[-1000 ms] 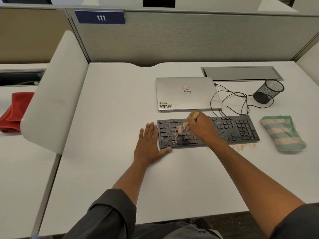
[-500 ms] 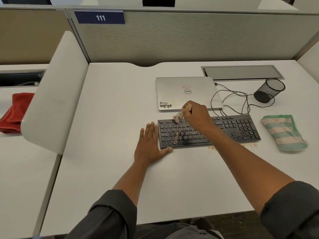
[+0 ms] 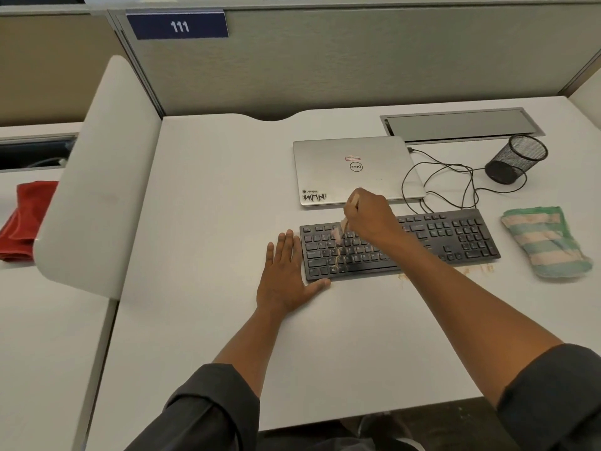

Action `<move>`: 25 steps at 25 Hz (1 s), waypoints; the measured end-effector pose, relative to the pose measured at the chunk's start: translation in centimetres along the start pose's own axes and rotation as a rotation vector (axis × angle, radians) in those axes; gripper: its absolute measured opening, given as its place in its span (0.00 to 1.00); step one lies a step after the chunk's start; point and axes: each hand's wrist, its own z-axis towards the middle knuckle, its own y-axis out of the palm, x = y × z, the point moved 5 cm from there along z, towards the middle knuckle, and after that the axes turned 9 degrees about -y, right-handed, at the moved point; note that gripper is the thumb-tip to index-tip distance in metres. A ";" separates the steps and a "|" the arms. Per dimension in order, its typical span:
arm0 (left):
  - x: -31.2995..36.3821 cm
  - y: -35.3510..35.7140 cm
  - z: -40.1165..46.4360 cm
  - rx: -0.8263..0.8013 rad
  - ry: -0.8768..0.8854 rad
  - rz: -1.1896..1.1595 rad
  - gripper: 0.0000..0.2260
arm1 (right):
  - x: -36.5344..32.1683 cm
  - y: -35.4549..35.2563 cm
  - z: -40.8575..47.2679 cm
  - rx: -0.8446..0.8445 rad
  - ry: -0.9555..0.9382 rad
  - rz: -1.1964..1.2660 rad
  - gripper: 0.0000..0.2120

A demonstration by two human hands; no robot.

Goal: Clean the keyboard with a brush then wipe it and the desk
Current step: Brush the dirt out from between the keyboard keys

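A black keyboard (image 3: pixel 455 236) lies on the white desk (image 3: pixel 211 196), with orange-brown crumbs (image 3: pixel 478 271) along its front edge. My right hand (image 3: pixel 370 216) grips a small light-handled brush (image 3: pixel 341 228) whose bristles touch the upper left keys. My left hand (image 3: pixel 286 275) lies flat on the desk against the keyboard's left end, the thumb along its front corner. A green and white striped cloth (image 3: pixel 546 245) rests to the right of the keyboard.
A shut silver laptop (image 3: pixel 354 170) sits behind the keyboard, with black cables (image 3: pixel 455 180) looping to its right. A black mesh cup (image 3: pixel 517 159) lies tipped at the back right. A white divider (image 3: pixel 97 177) stands on the left, a red cloth (image 3: pixel 22 219) beyond it.
My right hand swept the brush from the left-middle keys up to the keyboard's back edge, then back down onto the upper left keys. My left hand stayed put.
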 end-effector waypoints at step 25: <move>0.8 0.5 -0.6 0.010 -0.110 0.048 0.54 | 1.7 0.2 -2.0 -0.001 -0.068 0.082 0.13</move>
